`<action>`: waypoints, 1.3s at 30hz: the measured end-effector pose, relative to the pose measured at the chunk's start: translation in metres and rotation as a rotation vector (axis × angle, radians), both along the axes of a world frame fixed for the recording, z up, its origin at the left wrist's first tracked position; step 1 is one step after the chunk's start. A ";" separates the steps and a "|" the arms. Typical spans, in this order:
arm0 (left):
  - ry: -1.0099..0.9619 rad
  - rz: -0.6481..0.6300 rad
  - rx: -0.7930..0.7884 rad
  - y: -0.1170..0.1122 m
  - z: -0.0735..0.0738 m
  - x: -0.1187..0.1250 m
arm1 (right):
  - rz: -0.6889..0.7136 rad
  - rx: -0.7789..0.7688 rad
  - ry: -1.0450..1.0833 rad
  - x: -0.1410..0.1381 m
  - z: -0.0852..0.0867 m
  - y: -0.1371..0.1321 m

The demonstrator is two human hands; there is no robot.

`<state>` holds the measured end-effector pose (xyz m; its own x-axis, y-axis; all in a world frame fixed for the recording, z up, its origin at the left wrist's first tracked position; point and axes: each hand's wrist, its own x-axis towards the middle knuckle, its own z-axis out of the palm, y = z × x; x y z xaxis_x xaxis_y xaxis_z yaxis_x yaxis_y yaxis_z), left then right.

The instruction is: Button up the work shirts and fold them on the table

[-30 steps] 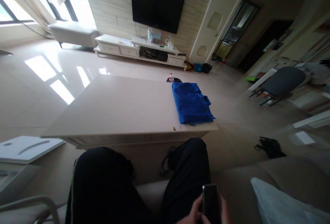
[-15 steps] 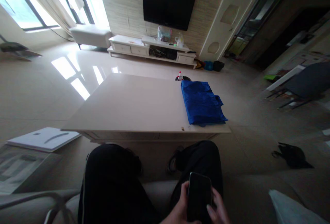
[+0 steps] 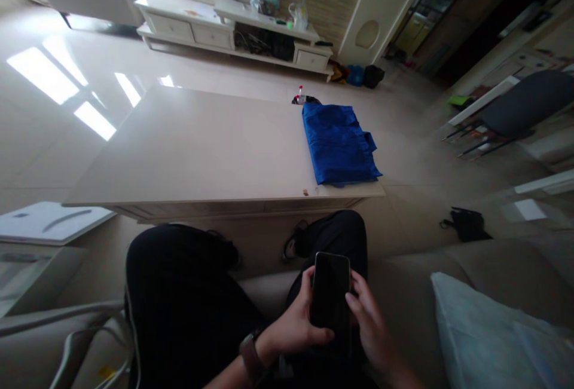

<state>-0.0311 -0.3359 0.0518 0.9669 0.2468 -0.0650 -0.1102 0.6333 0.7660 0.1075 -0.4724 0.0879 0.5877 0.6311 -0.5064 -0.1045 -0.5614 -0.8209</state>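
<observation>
No readable text or labels anywhere

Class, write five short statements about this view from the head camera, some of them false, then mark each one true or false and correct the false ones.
1. The left hand and right hand both hold a black phone. True.
2. The phone's screen is lit. False: it is dark.
3. A folded blue fabric bag lies on the pale table. True.
4. A dark wristband is on the right wrist. False: it is on the left wrist.
5. A pale cushion lies on the sofa. True.
</observation>
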 end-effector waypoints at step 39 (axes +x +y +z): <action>-0.031 -0.064 -0.105 -0.001 0.002 -0.004 | -0.021 0.108 0.044 0.002 0.008 0.002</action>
<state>-0.0348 -0.3371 0.0534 0.9825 0.1776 -0.0567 -0.0895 0.7162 0.6921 0.1095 -0.4708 0.0958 0.5803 0.6707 -0.4620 -0.1528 -0.4675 -0.8707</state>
